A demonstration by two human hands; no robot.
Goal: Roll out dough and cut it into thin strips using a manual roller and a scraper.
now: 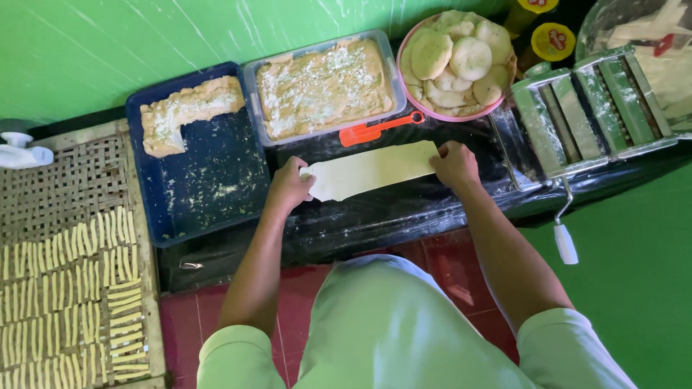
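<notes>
**Both hands on flat dough sheet**

We see the dough sheet (371, 170) lying flat on the black-covered counter (404, 209), centre, just near of the orange scraper (378, 130). Left hand (290, 184) has fingers clamped on its left end; right hand (454, 164) presses the right end, fingers curled together. Far: blue tray (209, 187), clear tub (389, 61) of floured dough, pink bowl (411, 97) of rounds. Right: pasta roller (595, 108). Left: woven rack (65, 180) of cut strips.
</notes>
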